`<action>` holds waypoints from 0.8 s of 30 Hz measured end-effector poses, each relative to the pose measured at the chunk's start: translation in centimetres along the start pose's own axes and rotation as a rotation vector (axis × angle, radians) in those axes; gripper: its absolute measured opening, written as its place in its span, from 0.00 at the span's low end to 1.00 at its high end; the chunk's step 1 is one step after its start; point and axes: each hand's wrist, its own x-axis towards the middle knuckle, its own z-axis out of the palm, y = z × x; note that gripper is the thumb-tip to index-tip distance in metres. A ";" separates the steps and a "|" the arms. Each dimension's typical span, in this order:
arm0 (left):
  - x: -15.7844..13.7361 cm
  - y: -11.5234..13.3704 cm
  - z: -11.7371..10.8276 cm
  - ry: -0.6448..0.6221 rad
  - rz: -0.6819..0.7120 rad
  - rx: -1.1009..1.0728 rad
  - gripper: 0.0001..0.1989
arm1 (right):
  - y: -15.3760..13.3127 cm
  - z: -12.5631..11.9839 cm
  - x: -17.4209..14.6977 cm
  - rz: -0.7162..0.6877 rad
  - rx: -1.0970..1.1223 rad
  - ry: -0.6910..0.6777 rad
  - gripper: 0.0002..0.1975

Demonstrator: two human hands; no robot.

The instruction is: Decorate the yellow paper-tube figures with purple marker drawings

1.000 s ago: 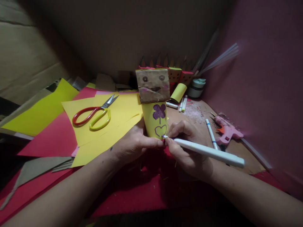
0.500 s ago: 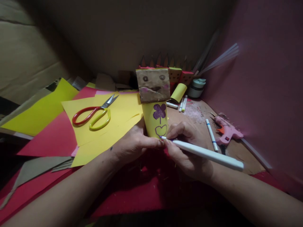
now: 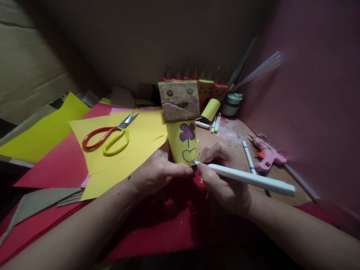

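A paper puppet stands upright in front of me, with a square cardboard head (image 3: 179, 101) bearing a drawn face and a yellow paper tube body (image 3: 176, 144). On the tube are a filled purple flower with a stem and, below it, a heart-like outline. My left hand (image 3: 159, 167) is closed round the lower part of the tube, thumb across its bottom edge. In my right hand (image 3: 222, 172) is a white marker (image 3: 250, 178), pinched between thumb and fingers. Its purple tip is at the tube's surface, by the lower right of the outline.
Scissors (image 3: 111, 137) with red and yellow handles lie on yellow paper (image 3: 104, 168) at left. To the right are a pink glue gun (image 3: 270, 155) and a capped marker (image 3: 248, 155). Behind stand a rolled yellow tube (image 3: 210, 110), several cardboard figures (image 3: 219, 91) and a lidded jar (image 3: 233, 104).
The marker tip has shifted slightly right along the lower edge of the outline, and the marker's back end has risen a little. The whole view has moved slightly.
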 end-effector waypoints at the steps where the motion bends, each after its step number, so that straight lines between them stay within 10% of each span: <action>1: 0.0 0.0 0.0 0.003 -0.003 -0.004 0.18 | 0.0 0.0 0.0 0.005 0.005 0.003 0.08; 24: -0.1 -0.3 -0.5 0.030 0.002 0.057 0.22 | -0.2 0.1 0.2 -0.005 -0.072 -0.049 0.07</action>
